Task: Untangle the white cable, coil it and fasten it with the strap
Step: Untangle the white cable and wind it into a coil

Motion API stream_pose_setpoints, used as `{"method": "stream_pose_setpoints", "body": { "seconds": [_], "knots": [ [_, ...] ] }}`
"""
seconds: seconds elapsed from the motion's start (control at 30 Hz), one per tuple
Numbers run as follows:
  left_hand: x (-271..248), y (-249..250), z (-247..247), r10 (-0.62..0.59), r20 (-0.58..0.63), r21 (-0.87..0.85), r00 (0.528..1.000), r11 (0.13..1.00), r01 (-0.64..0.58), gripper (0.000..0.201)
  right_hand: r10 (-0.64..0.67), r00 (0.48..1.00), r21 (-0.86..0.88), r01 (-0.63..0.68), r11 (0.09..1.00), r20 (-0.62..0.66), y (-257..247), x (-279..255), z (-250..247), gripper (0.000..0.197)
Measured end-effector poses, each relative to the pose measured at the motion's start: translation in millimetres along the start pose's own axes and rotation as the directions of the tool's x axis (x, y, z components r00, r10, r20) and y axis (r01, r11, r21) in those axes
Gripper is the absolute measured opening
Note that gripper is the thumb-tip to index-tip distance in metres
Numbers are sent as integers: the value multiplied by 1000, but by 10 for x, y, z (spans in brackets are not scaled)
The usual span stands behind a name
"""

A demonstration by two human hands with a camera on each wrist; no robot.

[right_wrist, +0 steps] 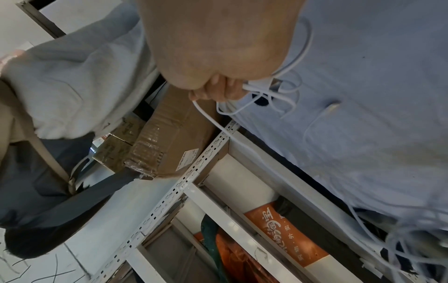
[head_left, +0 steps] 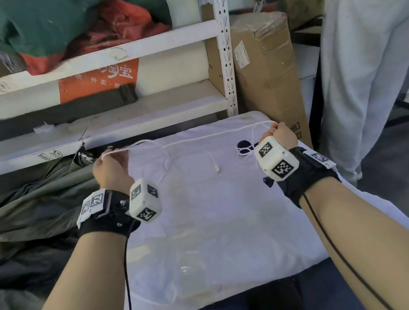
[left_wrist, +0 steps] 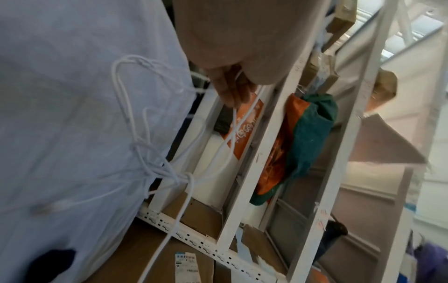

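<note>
Fingers of both hands pinch white cable, stretched taut between.

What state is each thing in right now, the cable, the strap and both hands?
Thin white cable: stretched between both hands, still knotted midway.
Dark round strap: lying on the white cloth, unused.
Left hand: pinching the cable.
Right hand: fist closed round cable loops.

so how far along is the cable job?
Early. Nothing finished: the white cable is still knotted mid-span. In hand: left hand and right hand each grip the cable, stretching it above the white cloth. Left: clear the knot, coil, then fasten with the dark strap, which lies untouched on the cloth.
</note>
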State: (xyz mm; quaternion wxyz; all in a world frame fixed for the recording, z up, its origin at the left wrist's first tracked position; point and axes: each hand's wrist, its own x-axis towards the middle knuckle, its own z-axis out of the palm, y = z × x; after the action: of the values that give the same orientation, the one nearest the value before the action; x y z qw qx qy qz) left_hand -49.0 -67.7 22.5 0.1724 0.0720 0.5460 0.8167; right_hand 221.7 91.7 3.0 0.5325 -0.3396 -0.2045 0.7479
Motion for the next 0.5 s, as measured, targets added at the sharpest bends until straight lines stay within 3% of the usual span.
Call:
{"method": "stream_pose_setpoints", "body": {
  "seconds": [0.17,0.23,0.4,0.5],
  "knots": [
    [9,-199,-175,174,-243,244,954,963,-114,33,-45,998,-14,44,999,-54,42,-62,-4,40],
    [52,-268,-296,182,-208,380,961,921,-92,37,-47,997,-1,47,999,-55,48,-76,-27,40],
    [71,-295,-402,33,-83,629,996,777,27,54,-2,1000,-20,1,1000,-4,104,-61,12,35],
    [-84,-212,-280,114,47,772,992,626,-108,58,-5,1000,-68,7,998,29,139,-183,118,34]
  ]
}}
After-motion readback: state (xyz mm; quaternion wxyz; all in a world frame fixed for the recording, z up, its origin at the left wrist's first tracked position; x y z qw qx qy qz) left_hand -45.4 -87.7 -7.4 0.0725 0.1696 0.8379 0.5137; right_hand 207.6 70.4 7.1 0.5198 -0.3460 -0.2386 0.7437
